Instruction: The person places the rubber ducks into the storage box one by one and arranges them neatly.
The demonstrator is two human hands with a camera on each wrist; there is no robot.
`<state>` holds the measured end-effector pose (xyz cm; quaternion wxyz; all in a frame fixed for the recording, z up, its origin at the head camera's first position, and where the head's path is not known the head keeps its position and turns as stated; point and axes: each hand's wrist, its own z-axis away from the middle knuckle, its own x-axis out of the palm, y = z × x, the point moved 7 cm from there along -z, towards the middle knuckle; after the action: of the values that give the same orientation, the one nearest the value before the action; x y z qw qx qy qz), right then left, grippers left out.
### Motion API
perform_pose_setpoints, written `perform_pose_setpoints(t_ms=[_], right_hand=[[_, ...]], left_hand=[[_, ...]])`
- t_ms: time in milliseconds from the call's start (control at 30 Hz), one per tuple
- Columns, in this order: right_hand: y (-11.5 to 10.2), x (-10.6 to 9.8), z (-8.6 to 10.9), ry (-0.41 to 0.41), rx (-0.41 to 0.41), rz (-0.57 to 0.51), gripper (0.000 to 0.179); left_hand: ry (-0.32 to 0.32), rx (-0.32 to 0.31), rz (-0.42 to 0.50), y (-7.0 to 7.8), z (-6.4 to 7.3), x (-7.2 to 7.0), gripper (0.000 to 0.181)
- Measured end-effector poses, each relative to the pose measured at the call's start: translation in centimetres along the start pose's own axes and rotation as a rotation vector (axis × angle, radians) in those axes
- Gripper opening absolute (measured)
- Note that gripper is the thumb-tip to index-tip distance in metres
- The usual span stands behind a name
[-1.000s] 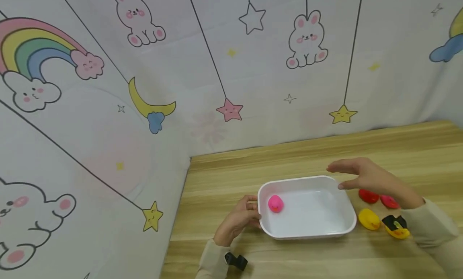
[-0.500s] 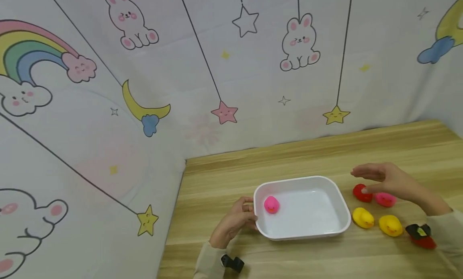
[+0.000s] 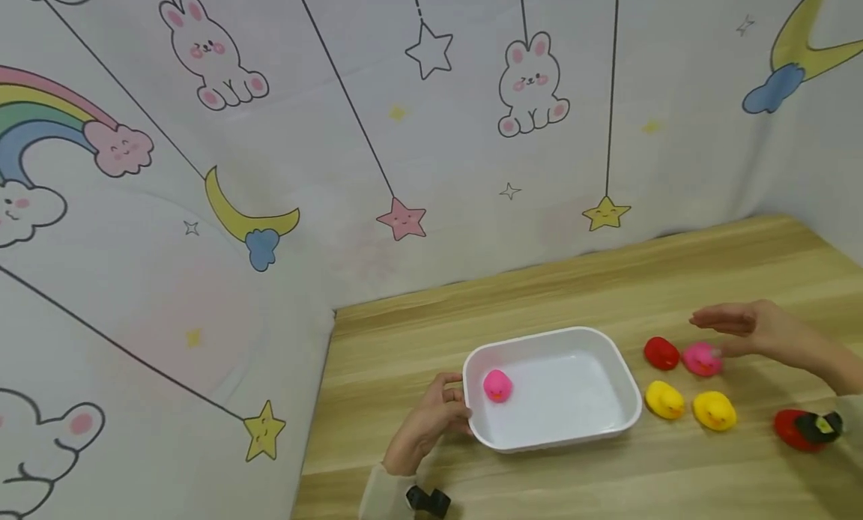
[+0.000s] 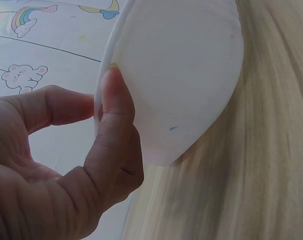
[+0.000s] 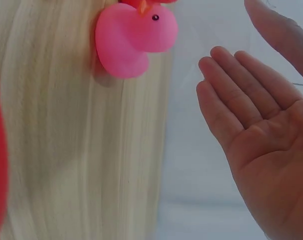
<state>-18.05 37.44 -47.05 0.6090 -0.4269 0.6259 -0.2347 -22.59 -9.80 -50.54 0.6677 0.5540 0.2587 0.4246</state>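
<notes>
My left hand (image 3: 431, 415) grips the left end of a white plastic tub (image 3: 549, 439); in the left wrist view its fingertips pinch the tub's rim (image 4: 107, 50). Inside the tub, near that end, sits a pink rubber duck (image 3: 497, 386). My right hand (image 3: 775, 336) hovers at the right with fingers stretched and nothing held. Its thumb tip overlaps a second pink rubber duck (image 3: 701, 359) in the head view. In the right wrist view the palm faces the camera, apart from that pink duck (image 5: 126, 40).
Right of the tub stand a red duck (image 3: 661, 353) and two yellow ducks (image 3: 664, 400). Farther right, a red duck (image 3: 795, 430) is partly covered by the black wrist camera (image 3: 819, 428). A patterned cloth wall (image 3: 458, 168) borders the wooden table (image 3: 411, 310) behind and at left.
My right hand has moved right, away from the tub and past the near red duck to the second pink one. My left hand keeps its grip on the tub. The head view has shifted.
</notes>
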Motion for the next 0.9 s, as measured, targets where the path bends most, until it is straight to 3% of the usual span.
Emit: perform_pose_setpoints(t_ms=[133, 333, 467, 600, 767, 900], right_hand=[[0.4, -0.6, -0.1, 0.014, 0.079, 0.063, 0.048], [1.1, -0.5, -0.5, -0.102, 0.135, 0.176, 0.055], [2.1, -0.4, -0.5, -0.227, 0.126, 0.094, 0.056], [2.6, 0.0, -0.5, -0.322, 0.061, 0.035, 0.052], [3.0, 0.8, -0.7, -0.335, 0.037, -0.011, 0.051], [3.2, 1.3, -0.6, -0.309, 0.074, 0.051, 0.055]], left_hand=[[0.0, 0.003, 0.01, 0.0, 0.0, 0.0, 0.065], [-0.004, -0.009, 0.011, -0.3, -0.2, 0.0, 0.065], [-0.001, -0.009, 0.008, -0.4, -0.2, -0.1, 0.066], [0.006, -0.015, 0.006, -0.4, 0.0, -0.2, 0.067], [0.009, -0.019, 0.012, -0.3, 0.1, -0.2, 0.066], [0.004, -0.02, 0.018, -0.3, -0.1, -0.1, 0.065]])
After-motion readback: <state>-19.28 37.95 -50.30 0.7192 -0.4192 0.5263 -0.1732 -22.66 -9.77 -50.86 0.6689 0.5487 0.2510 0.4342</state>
